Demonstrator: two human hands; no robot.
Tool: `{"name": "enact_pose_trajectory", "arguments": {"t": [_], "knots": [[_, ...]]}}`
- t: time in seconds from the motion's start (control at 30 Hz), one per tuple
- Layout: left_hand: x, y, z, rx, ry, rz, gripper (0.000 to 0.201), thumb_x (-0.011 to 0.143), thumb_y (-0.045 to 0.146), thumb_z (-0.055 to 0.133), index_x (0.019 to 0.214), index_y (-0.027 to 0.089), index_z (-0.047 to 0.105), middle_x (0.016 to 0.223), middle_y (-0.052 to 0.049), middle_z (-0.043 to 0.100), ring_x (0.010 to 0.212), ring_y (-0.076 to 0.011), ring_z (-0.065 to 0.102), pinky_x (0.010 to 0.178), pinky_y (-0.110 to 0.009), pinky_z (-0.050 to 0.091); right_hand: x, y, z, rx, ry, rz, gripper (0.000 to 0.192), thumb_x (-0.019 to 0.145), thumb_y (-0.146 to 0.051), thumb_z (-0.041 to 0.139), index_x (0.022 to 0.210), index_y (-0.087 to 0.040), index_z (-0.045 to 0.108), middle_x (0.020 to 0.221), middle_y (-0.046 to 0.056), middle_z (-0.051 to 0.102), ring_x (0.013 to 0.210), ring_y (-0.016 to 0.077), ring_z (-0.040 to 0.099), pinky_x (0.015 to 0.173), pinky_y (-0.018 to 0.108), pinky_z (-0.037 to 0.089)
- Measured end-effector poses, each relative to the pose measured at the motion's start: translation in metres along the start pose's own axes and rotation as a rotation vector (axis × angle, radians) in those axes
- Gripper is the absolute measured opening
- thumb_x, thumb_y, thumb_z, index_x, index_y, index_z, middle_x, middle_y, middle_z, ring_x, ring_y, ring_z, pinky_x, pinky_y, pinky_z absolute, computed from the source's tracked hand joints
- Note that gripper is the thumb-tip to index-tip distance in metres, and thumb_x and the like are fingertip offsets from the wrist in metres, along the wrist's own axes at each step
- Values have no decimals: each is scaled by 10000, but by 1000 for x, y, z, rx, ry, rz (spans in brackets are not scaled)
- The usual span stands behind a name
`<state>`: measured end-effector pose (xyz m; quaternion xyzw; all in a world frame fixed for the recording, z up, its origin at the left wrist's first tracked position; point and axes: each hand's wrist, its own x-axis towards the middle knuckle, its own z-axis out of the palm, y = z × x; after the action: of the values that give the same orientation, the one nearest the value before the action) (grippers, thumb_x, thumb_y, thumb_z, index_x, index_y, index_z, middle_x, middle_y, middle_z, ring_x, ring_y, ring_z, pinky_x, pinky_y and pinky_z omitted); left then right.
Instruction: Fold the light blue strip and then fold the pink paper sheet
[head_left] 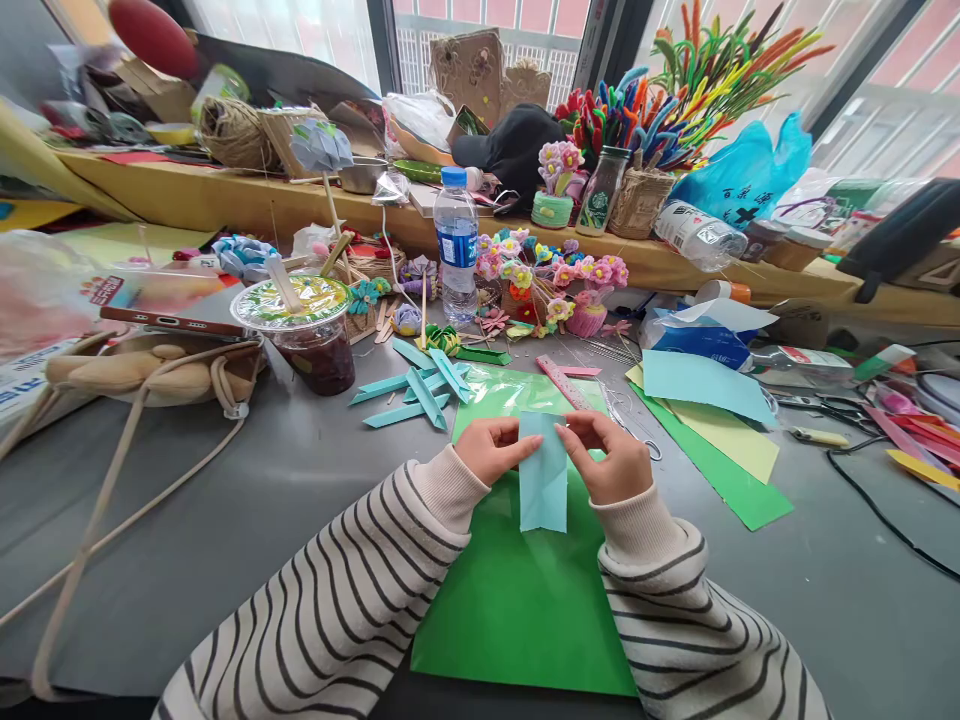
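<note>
Both my hands hold a light blue paper strip (543, 480) upright above a green paper sheet (517, 600) on the grey table (247, 500). My left hand (491, 447) pinches the strip's upper left edge. My right hand (611, 455) pinches its upper right edge. The strip's lower end hangs free between my striped sleeves. Several folded teal paper strips (420, 390) lie just beyond the green sheet.
A lidded drink cup (311, 330) and a beige bag (150, 370) with long straps sit at the left. A water bottle (455, 245), paper flowers (555, 280), a pink ruler (564, 382), coloured sheets (712, 410), scissors (817, 410) and a cluttered shelf lie beyond.
</note>
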<state>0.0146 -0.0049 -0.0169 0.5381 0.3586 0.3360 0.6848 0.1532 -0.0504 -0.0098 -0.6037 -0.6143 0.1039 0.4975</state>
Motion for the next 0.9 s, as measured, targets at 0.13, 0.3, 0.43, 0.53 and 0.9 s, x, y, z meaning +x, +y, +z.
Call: {"name": "enact_pose_trajectory", "arguments": {"t": [0.13,0.3,0.43,0.53,0.9], "knots": [[-2,5,2,-3,54,-38,273,575,355,621,706,117,599,584,3,595,558,-124,564,500,-222,469,-1,-1,1,-150,66,-244,113,731,-217,479,782,-194,578,695,37,631,576,139,568,566,269,469],[-2,8,4,-10,40,8,215,597,329,600,642,124,554,516,40,525,492,-86,515,443,-189,433,0,4,-2,-234,49,-475,166,726,-134,490,841,-187,598,734,50,638,688,158,581,645,269,468],[-2,7,3,44,75,87,244,633,336,562,529,125,496,456,56,426,444,-57,436,424,-174,394,0,4,-6,-290,17,-619,212,720,-94,495,893,-167,593,787,72,638,719,157,579,665,265,472],[-2,7,1,88,96,132,283,651,332,543,477,132,443,423,66,350,418,-45,374,408,-169,361,1,1,-6,-331,14,-705,212,715,-73,496,888,-142,598,784,91,641,719,162,579,653,264,476],[-4,9,0,194,115,216,335,671,328,518,431,142,374,407,65,299,403,-43,310,394,-181,280,0,-4,-5,-440,21,-852,179,687,-42,539,846,-68,618,772,122,644,715,180,576,661,289,482]]}}
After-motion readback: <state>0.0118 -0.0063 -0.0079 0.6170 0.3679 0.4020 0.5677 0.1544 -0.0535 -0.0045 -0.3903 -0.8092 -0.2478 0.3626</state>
